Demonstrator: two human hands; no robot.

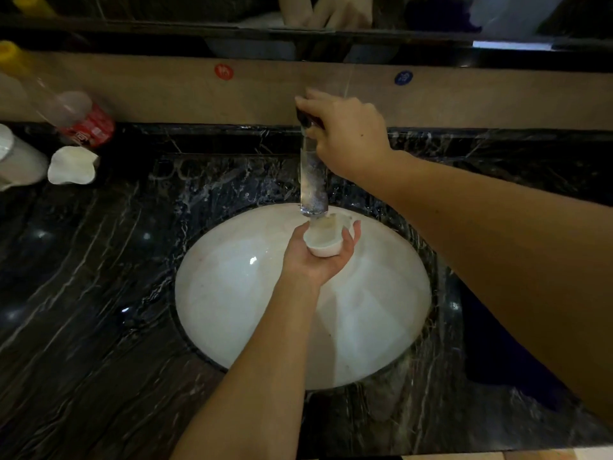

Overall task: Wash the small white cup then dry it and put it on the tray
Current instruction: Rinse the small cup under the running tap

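The small white cup [323, 242] rests in the palm of my left hand [316, 257], held over the white basin [232, 293] right under the spout of the chrome faucet [312, 184]. Water runs into the cup. My right hand [345, 131] is wrapped around the dark handle on top of the faucet. No tray shows in this view.
The black marble counter [83, 293] surrounds the basin. At the far left stand a clear bottle with a red label [83, 121], a white shell-shaped dish [73, 166] and a white container [16, 161]. A mirror runs along the back wall.
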